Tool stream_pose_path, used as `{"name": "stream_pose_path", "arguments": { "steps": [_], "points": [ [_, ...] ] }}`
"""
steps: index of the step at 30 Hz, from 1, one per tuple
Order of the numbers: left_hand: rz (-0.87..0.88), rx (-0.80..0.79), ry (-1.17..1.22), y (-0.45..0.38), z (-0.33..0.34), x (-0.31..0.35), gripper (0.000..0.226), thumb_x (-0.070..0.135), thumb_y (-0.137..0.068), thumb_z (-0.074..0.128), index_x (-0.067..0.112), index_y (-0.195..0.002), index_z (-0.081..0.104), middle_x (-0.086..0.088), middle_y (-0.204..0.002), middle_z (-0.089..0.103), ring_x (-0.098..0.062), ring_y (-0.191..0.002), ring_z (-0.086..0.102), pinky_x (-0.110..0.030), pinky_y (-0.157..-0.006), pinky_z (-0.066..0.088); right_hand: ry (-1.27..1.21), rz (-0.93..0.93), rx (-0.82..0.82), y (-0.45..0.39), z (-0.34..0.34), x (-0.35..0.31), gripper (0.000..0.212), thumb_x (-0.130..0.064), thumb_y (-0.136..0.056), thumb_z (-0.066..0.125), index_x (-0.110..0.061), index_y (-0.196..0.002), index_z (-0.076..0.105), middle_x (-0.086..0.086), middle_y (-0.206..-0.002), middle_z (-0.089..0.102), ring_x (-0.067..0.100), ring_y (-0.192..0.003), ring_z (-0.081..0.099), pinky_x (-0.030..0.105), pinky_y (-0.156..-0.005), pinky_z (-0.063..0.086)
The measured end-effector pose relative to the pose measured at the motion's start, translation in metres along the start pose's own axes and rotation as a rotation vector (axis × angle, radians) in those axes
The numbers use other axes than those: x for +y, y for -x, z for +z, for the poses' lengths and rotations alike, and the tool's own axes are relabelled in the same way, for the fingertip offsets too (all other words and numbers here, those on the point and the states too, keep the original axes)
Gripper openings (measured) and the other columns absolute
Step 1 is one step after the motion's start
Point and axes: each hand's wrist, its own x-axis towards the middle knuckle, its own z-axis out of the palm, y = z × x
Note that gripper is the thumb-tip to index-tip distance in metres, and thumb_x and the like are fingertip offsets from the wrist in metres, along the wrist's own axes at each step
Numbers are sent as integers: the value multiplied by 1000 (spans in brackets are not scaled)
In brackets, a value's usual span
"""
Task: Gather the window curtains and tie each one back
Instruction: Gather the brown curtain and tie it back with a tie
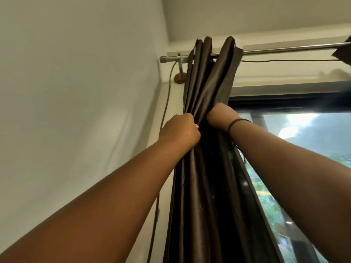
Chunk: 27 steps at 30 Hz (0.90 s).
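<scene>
Curtain: my dark brown satin curtain (207, 88) hangs bunched into folds at the left end of the metal curtain rod (284, 48), beside the corner wall (76, 92).
Left hand: my left hand (180, 130) is raised, fingers curled tight into the folds on the curtain's left side.
Right hand: my right hand (221, 115) grips the folds on the right side, fingers buried in the cloth; a black band (237, 123) circles that wrist.
Second curtain: a dark scrap (342, 52) shows at the rod's far right edge.
Cord: a thin cord (165, 111) drops down the wall, left of the curtain.
Window: the dark-framed window (284, 103) shows sky and greenery.
</scene>
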Motion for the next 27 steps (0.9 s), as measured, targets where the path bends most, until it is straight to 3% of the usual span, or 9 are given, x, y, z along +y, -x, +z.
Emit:
{"name": "stream_pose_path", "arguments": {
  "steps": [4,7,11,13,15,18,20,24,27],
  "points": [
    [-58,47,-126,-2,-26,-21,27,25,-94,45,12,-116,53,-13,-114,59,-32,-99,57,-33,-69,36,-24,-204,-73,-3,-15,-92,39,-11,-101,31,1,-135,44,18,-141,45,33,-129,42,34,-103,31],
    [-108,83,-82,-4,-41,-39,38,27,-89,50,12,-124,47,-13,-114,59,-30,-95,56,-33,-70,36,-22,-331,-66,9,-20,-113,39,-12,-100,31,4,-134,44,19,-142,44,32,-129,41,30,-102,29],
    [-122,70,168,4,-28,-47,56,18,-85,55,14,-131,23,-6,-93,57,-20,-70,54,-30,-55,38,-250,-251,-145,19,-12,-96,35,-17,-97,41,-1,-126,54,16,-132,53,20,-92,46,28,-73,43],
    [-178,23,300,7,-19,-40,75,19,-85,57,18,-140,6,-6,-90,57,-19,-70,57,-31,-57,47,-495,-127,-223,23,-7,-80,38,-28,-96,46,-8,-127,54,12,-128,56,19,-88,51,25,-59,45],
    [-329,-75,508,8,-12,-31,84,22,-86,58,15,-146,0,-6,-95,54,-21,-78,59,-36,-66,54,-732,29,-228,28,-4,-63,52,-49,-90,52,-14,-129,53,8,-125,58,24,-94,58,31,-68,49],
    [-408,-282,646,12,4,-15,49,27,-87,57,6,-128,41,-7,-93,61,-23,-79,63,-32,-61,51,-860,119,-259,37,-3,-36,71,-63,-78,60,-15,-130,50,7,-124,57,25,-100,57,38,-84,49],
    [-365,-372,617,15,22,1,29,28,-90,52,10,-112,57,-9,-92,67,-26,-81,66,-33,-66,52,-784,152,-343,46,-5,-20,71,-58,-78,64,-12,-129,48,7,-121,55,27,-97,56,38,-77,50],
    [-188,-406,477,14,67,54,39,13,-100,38,-4,-135,42,-21,-137,48,-35,-126,47,-32,-88,44,-309,40,-268,54,-2,15,43,-25,-96,49,-2,-133,46,13,-138,48,29,-126,46,36,-99,40],
    [1,-380,263,11,96,85,39,9,-101,31,3,-138,41,-17,-144,42,-32,-128,42,-30,-100,32,220,-115,-259,67,-9,46,33,-6,-96,41,4,-125,52,18,-131,54,32,-121,50,35,-98,39]
  ]
}}
